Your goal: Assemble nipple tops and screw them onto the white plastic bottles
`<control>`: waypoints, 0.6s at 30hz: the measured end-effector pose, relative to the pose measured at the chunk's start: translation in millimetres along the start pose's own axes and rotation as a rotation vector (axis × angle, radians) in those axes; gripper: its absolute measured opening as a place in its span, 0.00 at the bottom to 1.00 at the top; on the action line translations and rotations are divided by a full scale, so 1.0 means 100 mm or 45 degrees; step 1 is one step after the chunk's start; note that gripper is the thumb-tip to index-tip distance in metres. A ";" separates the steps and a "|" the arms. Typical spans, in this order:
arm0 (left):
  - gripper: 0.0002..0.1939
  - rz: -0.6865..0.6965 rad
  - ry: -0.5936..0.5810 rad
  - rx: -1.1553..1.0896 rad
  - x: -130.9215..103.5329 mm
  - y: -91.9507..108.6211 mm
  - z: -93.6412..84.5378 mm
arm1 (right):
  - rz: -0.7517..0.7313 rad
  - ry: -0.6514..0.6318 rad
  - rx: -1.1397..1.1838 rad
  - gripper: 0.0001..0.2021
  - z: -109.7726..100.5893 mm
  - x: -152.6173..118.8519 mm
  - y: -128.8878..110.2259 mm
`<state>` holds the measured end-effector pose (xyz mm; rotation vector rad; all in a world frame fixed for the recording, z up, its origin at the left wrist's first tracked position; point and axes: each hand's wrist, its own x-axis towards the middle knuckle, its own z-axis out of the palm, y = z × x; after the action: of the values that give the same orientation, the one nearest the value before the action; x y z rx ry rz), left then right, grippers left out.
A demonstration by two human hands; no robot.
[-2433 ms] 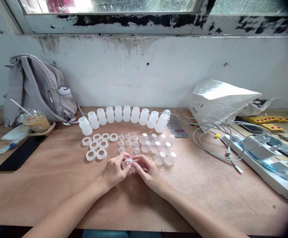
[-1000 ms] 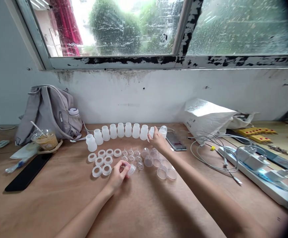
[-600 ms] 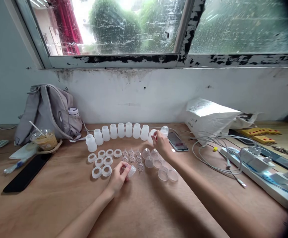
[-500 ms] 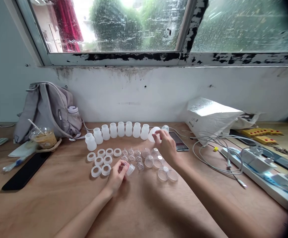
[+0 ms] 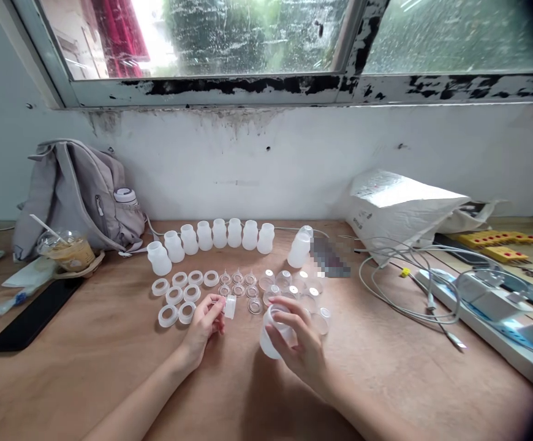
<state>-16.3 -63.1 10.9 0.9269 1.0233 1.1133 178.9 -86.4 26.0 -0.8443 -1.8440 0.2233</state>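
My left hand (image 5: 202,324) pinches a clear nipple in a white screw collar (image 5: 231,307), held sideways just above the wood. My right hand (image 5: 301,343) is wrapped round the upper part of a translucent white baby bottle (image 5: 270,342) near the front; its fingers cover part of the neck. White collar rings (image 5: 168,315) lie in rows left of my hands. Several clear nipples (image 5: 254,305) stand in the middle. Clear domed caps (image 5: 320,323) sit on the right, partly behind my right hand. A curved row of open bottles (image 5: 219,234) stands at the back.
One bottle with a clear cap (image 5: 299,248) stands apart at the back right. White cables (image 5: 386,306) and a power strip (image 5: 491,324) lie to the right, near a white bag (image 5: 399,208). A black phone-like slab (image 5: 37,315), iced drink (image 5: 68,251) and backpack (image 5: 73,196) are left.
My right hand has taken the end bottle from the back row and brought it toward me. The left hand keeps the nipple and collar, now turned sideways. The view has tilted down slightly.
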 end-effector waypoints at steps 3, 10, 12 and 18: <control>0.14 -0.030 -0.032 -0.056 -0.02 0.02 0.01 | 0.007 -0.101 0.059 0.10 0.06 -0.07 0.00; 0.13 -0.108 -0.107 -0.144 -0.05 0.05 0.01 | 0.186 -0.267 0.185 0.33 0.21 -0.20 0.10; 0.13 -0.111 -0.115 -0.175 -0.07 0.06 0.02 | 0.278 -0.348 0.154 0.34 0.24 -0.21 0.12; 0.14 -0.051 -0.181 -0.178 -0.10 0.08 0.05 | 0.427 -0.474 0.167 0.24 0.19 -0.10 0.06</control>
<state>-15.1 -71.8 21.9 0.8570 0.8335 1.0563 167.7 -84.0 7.1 -1.0700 -1.9902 0.7482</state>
